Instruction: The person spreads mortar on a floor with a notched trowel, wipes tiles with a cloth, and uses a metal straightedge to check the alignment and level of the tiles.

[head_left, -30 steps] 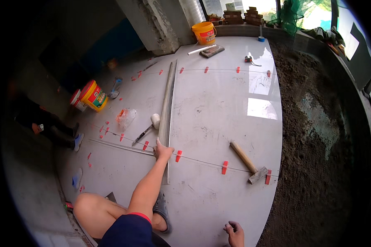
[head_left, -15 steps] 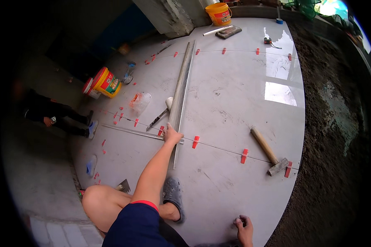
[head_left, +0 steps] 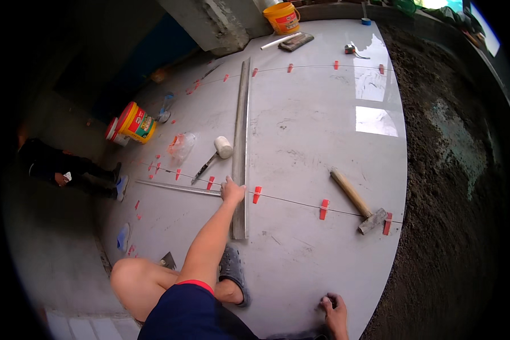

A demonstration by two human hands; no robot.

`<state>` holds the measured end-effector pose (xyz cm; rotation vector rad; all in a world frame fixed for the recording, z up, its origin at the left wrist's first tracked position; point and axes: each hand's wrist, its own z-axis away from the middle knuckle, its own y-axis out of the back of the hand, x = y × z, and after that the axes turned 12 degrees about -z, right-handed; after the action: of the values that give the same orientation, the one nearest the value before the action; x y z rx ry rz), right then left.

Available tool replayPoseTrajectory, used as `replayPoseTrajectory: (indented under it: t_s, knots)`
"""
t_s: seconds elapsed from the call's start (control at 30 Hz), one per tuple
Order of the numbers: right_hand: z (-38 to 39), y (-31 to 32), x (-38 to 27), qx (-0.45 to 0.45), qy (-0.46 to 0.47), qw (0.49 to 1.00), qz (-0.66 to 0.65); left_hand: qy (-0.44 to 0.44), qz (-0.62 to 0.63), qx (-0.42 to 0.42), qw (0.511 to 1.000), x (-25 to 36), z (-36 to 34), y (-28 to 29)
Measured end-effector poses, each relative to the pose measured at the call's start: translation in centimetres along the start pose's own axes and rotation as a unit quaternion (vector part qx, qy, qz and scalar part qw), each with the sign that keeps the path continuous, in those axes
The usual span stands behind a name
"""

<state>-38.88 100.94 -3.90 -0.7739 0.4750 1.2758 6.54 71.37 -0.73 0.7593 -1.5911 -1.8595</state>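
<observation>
A long metal straightedge [head_left: 241,130] lies across the large grey floor tiles [head_left: 300,141]. My left hand [head_left: 233,190] is closed on its left edge near the close end, where a tile joint passes beneath. A flat metal ruler [head_left: 178,187] points leftward from that hand. Just left of the straightedge rests a white-headed mallet [head_left: 223,147] with a dark handle. Low at the right, my right hand [head_left: 335,314] is down at the tile with fingers curled. Whatever may be within those fingers is hidden. A wooden-handled hammer [head_left: 354,195] lies farther out on the right.
Red wedges [head_left: 323,209] stand along the joints. Dark soil [head_left: 436,226] borders the tile's right side. Buckets [head_left: 137,123] stand at left, another bucket [head_left: 281,18] far back. A tape measure [head_left: 350,49] lies beyond. A person [head_left: 68,167] is at far left.
The straightedge's near end has swung right and its broad face shows more. Its body no longer covers part of the mallet head. My left hand moved with it; the whole view shifted slightly.
</observation>
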Motion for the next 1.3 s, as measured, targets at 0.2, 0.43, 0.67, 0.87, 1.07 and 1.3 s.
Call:
replayPoseTrajectory:
  t_s: [0.2,0.43,0.67,0.87,1.07,1.3]
  knots:
    - [1.4,-1.4,-0.9,-0.02,-0.038,0.991,0.128,-0.336,-0.046,0.121,0.933,-0.2,5.0,-3.1]
    - [2.0,-1.2,1.3,-0.021,0.045,0.993,0.111,-0.439,-0.026,0.116,0.891,6.3,16.7,-9.6]
    - [0.4,-2.3,2.5,-0.018,0.048,0.995,0.085,-0.422,-0.004,0.12,0.899,9.0,22.5,-12.1]
    - [-1.1,-3.3,0.5,0.006,0.132,0.976,0.17,-0.476,0.017,0.126,0.87,9.5,27.6,-11.7]
    - [-0.2,-3.6,2.2,0.006,0.102,0.982,0.159,-0.508,-0.012,0.132,0.851,9.6,30.9,-13.2]
    - [6.1,-0.6,1.1,0.153,0.226,0.961,0.042,-0.62,-0.013,0.094,0.779,11.4,36.2,-12.7]
